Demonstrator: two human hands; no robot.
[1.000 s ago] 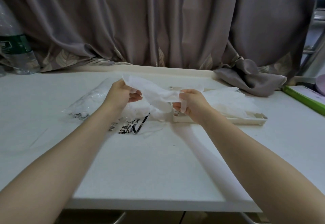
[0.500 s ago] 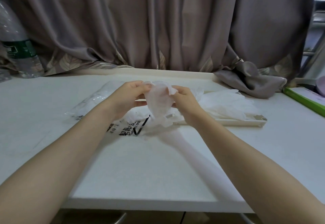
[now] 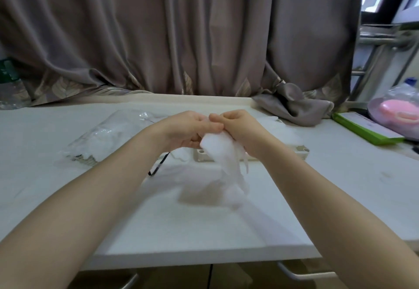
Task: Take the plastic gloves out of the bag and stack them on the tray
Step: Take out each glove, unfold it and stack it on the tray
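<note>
Left hand (image 3: 190,130) and right hand (image 3: 238,127) meet, both pinching one limp plastic glove (image 3: 223,155) above the counter (image 3: 181,216), likely separating it for the tray (image 3: 302,150); bag (image 3: 102,139) lies left.

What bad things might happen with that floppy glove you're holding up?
The glove hangs limp from both hands, left and right, so it might slip out or land crumpled instead of flat on the tray. The gloves already piled there look loose; brushing them may slide some off. The bag lies open nearby and could get swept aside.
</note>
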